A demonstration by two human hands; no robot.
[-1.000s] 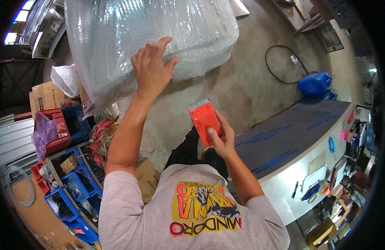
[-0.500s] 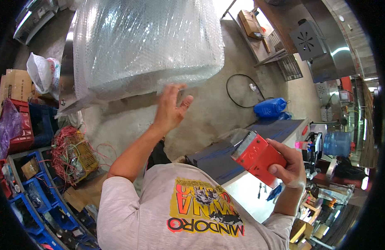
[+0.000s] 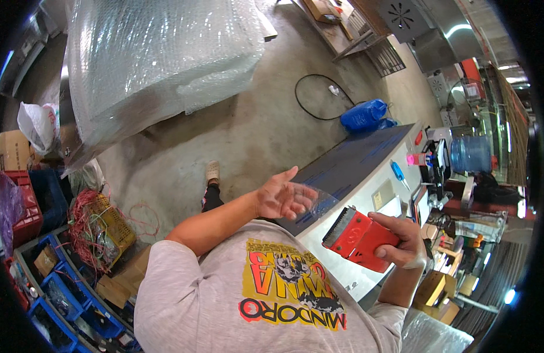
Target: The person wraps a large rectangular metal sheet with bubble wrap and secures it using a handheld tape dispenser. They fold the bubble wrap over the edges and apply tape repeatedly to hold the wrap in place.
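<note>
In my right hand [image 3: 404,242] is a red tape dispenser [image 3: 361,238], gripped by its body between thumb and fingers, with its dark toothed cutting edge turned to the left. A thin clear film, seemingly tape, shows faintly beyond that edge. My left hand [image 3: 282,197] is held palm up in front of my body, its fingers loosely spread and slightly curled. Its fingertips come near the clear film; whether they touch it I cannot tell. Ahead on the left stands a large block-like object covered in bubble wrap [image 3: 160,59], apart from both hands.
A table with a dark top [image 3: 348,165] lies beyond the dispenser, a blue-handled tool [image 3: 399,175] on its pale part. Blue jugs [image 3: 364,115] and a black hose loop [image 3: 296,94] are on the floor. Blue bins [image 3: 63,294] and a yellow basket [image 3: 116,226] line the left.
My left hand has moved from beside the bubble wrap down and right toward the dispenser. The view has shifted, placing the wrapped object farther up and left. The dispenser stays in my right hand.
</note>
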